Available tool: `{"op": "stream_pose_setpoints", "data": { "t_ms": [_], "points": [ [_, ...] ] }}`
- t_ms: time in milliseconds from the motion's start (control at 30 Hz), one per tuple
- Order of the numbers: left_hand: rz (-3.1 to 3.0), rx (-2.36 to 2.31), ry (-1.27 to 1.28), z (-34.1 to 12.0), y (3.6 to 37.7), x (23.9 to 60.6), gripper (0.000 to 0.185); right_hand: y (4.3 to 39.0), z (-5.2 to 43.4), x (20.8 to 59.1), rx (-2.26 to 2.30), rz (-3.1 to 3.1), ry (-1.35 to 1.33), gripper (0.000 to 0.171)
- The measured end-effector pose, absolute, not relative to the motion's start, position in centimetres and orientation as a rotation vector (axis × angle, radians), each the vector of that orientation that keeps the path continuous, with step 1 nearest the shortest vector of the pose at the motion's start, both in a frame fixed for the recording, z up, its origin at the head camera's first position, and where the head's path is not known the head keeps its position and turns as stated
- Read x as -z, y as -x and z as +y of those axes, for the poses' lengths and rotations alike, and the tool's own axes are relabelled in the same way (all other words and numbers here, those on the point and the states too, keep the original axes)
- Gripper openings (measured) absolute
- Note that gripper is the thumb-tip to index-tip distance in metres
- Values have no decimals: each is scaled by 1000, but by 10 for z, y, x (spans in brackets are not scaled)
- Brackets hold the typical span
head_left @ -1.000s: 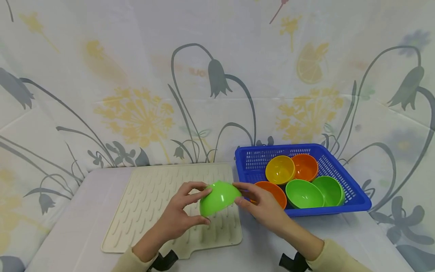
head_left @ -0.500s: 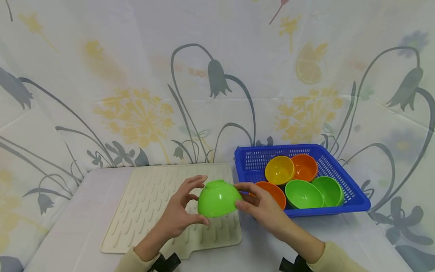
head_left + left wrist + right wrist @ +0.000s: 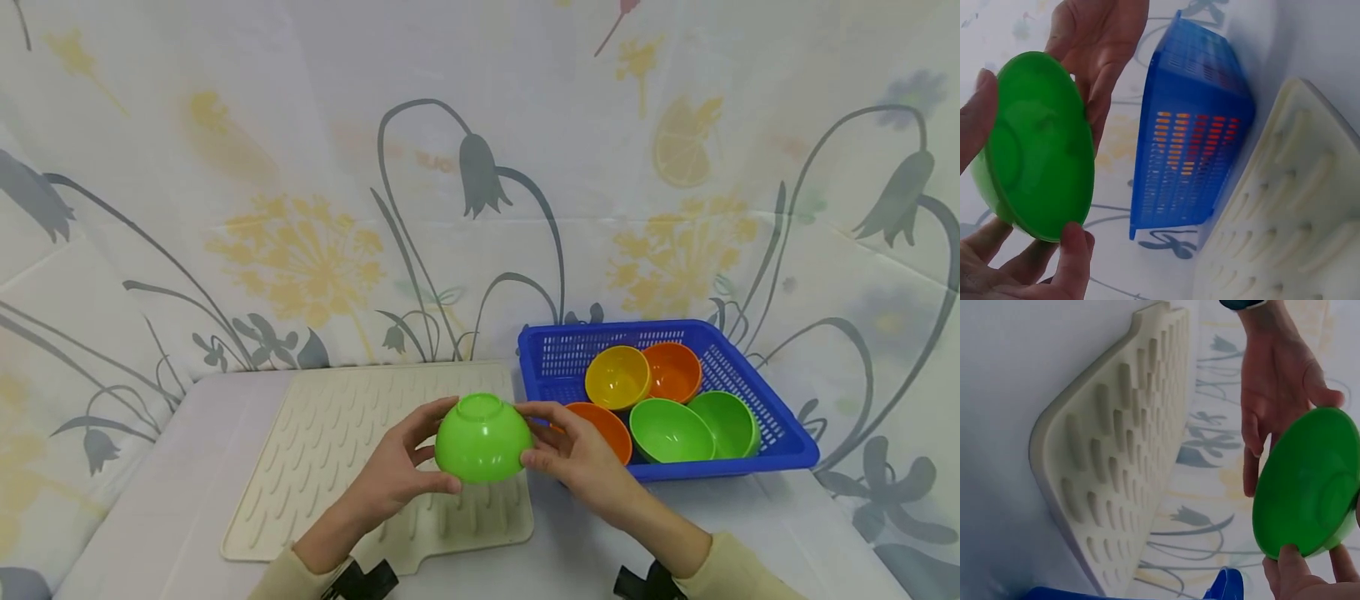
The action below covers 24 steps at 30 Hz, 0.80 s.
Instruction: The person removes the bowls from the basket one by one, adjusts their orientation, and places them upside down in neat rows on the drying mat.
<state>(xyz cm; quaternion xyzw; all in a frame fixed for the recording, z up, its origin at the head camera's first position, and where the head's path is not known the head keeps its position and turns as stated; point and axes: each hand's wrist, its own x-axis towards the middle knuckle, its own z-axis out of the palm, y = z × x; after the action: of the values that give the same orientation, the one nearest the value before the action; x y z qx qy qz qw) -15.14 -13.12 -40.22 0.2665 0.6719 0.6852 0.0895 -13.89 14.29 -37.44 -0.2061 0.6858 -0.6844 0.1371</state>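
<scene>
green bowl (image 3: 483, 439) upturned – both hands, above mat edge (image 3: 450, 533)

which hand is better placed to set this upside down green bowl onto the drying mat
Probably the left hand. It already grips the upturned green bowl from the mat's side, directly above the drying mat. The right hand holds the far side, nearer the blue basket.
</scene>
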Motion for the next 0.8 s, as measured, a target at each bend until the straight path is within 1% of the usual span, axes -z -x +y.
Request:
{"op": "stream_pose_setpoints", "data": {
  "t_ms": [133, 333, 600, 800],
  "points": [
    [2051, -1972, -758, -131, 150, 405, 91, 141, 144, 376, 1976, 2002, 641, 59],
    [2189, -1891, -813, -131, 149, 406, 90, 142, 143, 379, 1978, 2067, 613, 60],
    [2336, -1898, -824, -133, 145, 408, 93, 135, 129, 381, 2058, 2129, 489, 51],
    [2398, -1843, -801, -136, 142, 410, 95, 132, 118, 383, 1980, 2232, 520, 56]
  ]
}}
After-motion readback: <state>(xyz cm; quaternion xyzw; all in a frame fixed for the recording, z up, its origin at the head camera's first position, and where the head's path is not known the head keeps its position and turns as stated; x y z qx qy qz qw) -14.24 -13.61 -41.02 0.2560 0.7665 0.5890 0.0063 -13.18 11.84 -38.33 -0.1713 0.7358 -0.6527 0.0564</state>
